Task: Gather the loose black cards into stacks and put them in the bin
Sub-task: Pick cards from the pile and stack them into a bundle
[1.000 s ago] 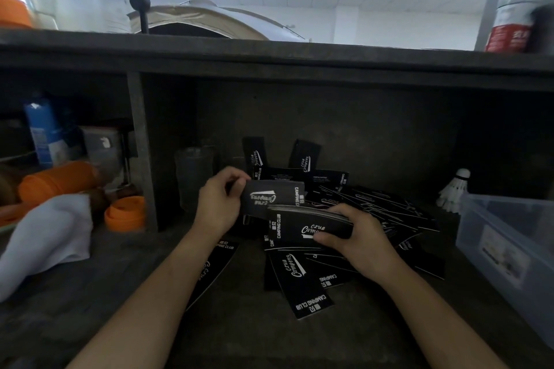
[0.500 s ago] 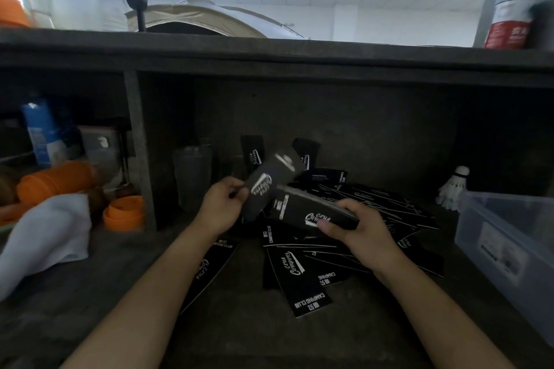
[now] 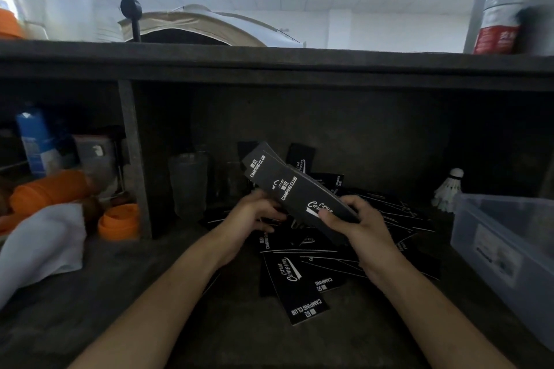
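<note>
**Stack in hand, bin waiting**

Head camera: both hands are up over the shelf floor (image 3: 144,302), off to the left of the bin (image 3: 479,237). The right hand (image 3: 356,225) wraps the near end of the stack (image 3: 299,195) of black cards, thumb on top and fingers beneath, with the far end tilted up and away. The left hand (image 3: 254,216) curls in on the stack's edge on the side away from the bin, pinching it; it looks like squaring up. The top cards sit fanned, not flush. The loose cards (image 3: 299,278) lie scattered under the hands and spread toward the bin, a few propped on the back wall (image 3: 359,135). This looks like the gathering step, well short of done. Next call: tap the edges flush, then scoop more or carry across to the bin, with a firm grip so the fan doesn't slide.
</note>
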The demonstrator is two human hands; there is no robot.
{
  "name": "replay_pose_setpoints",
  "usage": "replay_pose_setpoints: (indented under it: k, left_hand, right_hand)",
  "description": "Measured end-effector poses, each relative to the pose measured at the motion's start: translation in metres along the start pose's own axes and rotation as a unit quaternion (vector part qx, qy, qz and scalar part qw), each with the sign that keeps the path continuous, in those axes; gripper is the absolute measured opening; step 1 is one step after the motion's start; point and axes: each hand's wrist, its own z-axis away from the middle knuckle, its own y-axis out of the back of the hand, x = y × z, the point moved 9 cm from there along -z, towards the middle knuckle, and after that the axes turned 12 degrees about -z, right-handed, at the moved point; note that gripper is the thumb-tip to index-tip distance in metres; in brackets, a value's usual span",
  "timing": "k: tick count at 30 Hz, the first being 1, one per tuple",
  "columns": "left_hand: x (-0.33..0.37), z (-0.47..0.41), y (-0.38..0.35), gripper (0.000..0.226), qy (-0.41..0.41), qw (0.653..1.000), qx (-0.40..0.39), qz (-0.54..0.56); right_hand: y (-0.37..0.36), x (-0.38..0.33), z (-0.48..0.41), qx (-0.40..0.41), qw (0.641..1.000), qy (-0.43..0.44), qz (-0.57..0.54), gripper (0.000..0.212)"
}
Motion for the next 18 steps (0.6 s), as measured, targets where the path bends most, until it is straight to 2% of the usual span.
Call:
replay_pose_setpoints:
  k: [2, 4, 6, 9, 11, 13, 16, 18]
  left_hand:
    - [0.003, 0.0, 0.037, 0.043, -0.01, 0.987, 0.145, 0.075]
    - [0.008, 0.005, 0.057, 0.036, -0.023, 0.972, 0.221, 0.081]
    - [0.003, 0.006, 0.048, 0.042, 0.014, 0.981, 0.195, 0.007]
    - [-0.016, 0.006, 0.018, 0.036, 0.082, 0.986, 0.095, -0.108]
    - [-0.021, 0.006, 0.004, 0.029, 0.077, 0.989, 0.059, -0.109]
    - [-0.016, 0.004, 0.006, 0.018, 0.044, 0.989, 0.092, -0.104]
    - [-0.004, 0.003, 0.01, 0.023, -0.006, 0.988, 0.137, -0.077]
    - [-0.006, 0.003, -0.001, 0.022, 0.006, 0.994, 0.096, -0.042]
  right_hand:
    - [0.004, -0.011, 0.0, 0.017, 0.996, 0.055, 0.067, 0.03]
    - [-0.004, -0.014, 0.002, -0.013, 0.985, 0.089, 0.149, 0.033]
    - [-0.015, -0.003, 0.003, -0.063, 0.971, 0.086, 0.212, 0.037]
    - [-0.018, 0.009, 0.002, -0.081, 0.965, 0.059, 0.242, 0.048]
    - [-0.016, 0.011, 0.001, -0.076, 0.97, 0.044, 0.225, 0.06]
    - [-0.015, 0.012, 0.001, -0.072, 0.978, 0.029, 0.193, 0.066]
    - [-0.012, 0.015, 0.001, -0.053, 0.989, 0.003, 0.138, 0.07]
    - [-0.01, 0.018, 0.0, -0.049, 0.991, -0.006, 0.123, 0.071]
